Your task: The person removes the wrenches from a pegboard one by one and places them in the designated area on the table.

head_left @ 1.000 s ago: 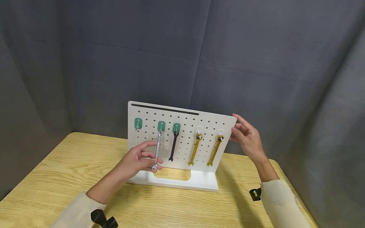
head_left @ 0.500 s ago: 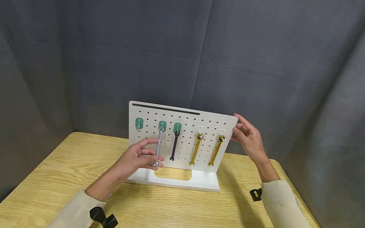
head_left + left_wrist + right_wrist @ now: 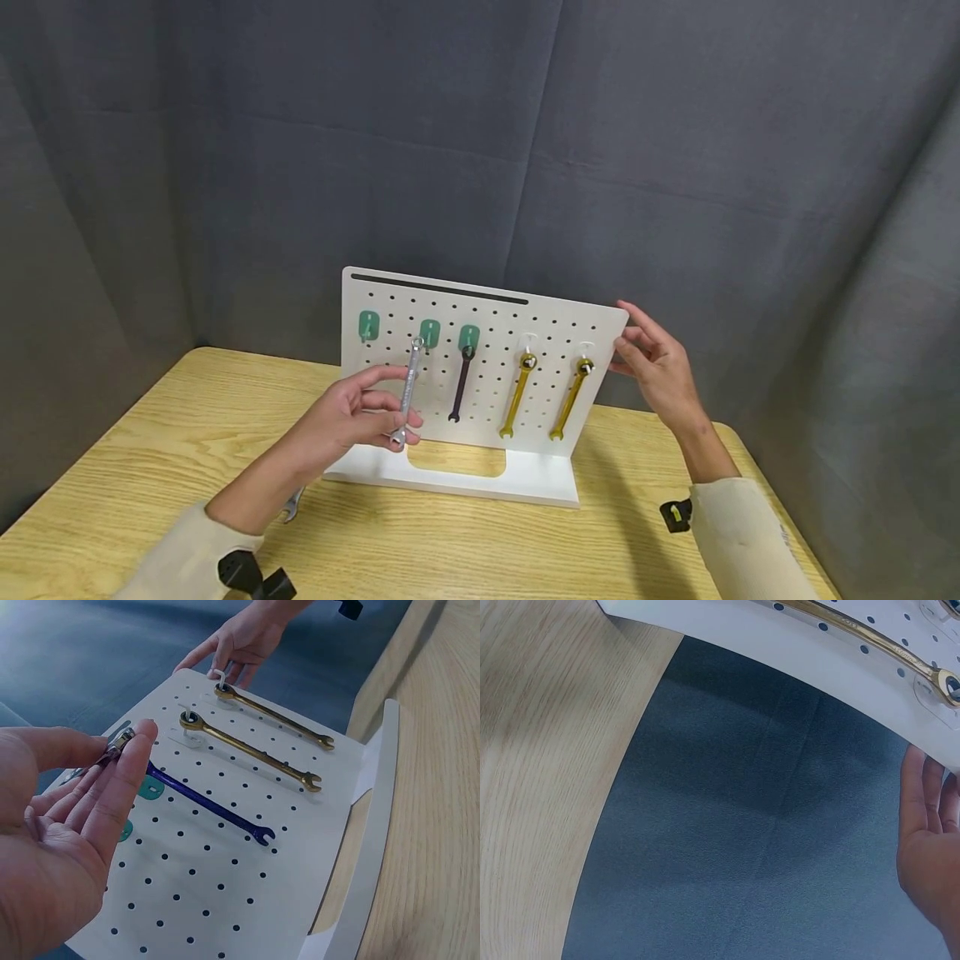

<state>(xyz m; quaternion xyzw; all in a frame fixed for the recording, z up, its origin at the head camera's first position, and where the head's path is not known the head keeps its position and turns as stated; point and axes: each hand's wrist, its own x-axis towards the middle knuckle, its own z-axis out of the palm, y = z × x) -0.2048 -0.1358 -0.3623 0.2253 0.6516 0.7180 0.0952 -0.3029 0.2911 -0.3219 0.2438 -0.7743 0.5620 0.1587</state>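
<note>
My left hand (image 3: 360, 412) pinches a silver combination wrench (image 3: 408, 387) between thumb and fingers, ring end up. That ring end stands just left of the middle green hook (image 3: 430, 332), apart from its prong in the head view. My right hand (image 3: 660, 367) grips the upper right edge of the white pegboard (image 3: 495, 400), thumb at the edge and fingers reaching behind. On the board hang a dark purple wrench (image 3: 461, 387) from a green hook (image 3: 468, 335) and two gold wrenches, a left one (image 3: 516, 400) and a right one (image 3: 570, 404), from clear hooks.
A leftmost green hook (image 3: 368, 325) carries nothing. Another silver wrench (image 3: 292, 504) lies on the wooden table (image 3: 450, 542), partly hidden by my left forearm. The board stands on a white base (image 3: 536, 479) with a cut-out. Grey curtains (image 3: 420, 150) surround the table.
The silver wrench, overlapping the middle green hook earlier, has risen a little and then moved left off it with my left hand. The table wrench has come into sight. My right hand stays put.
</note>
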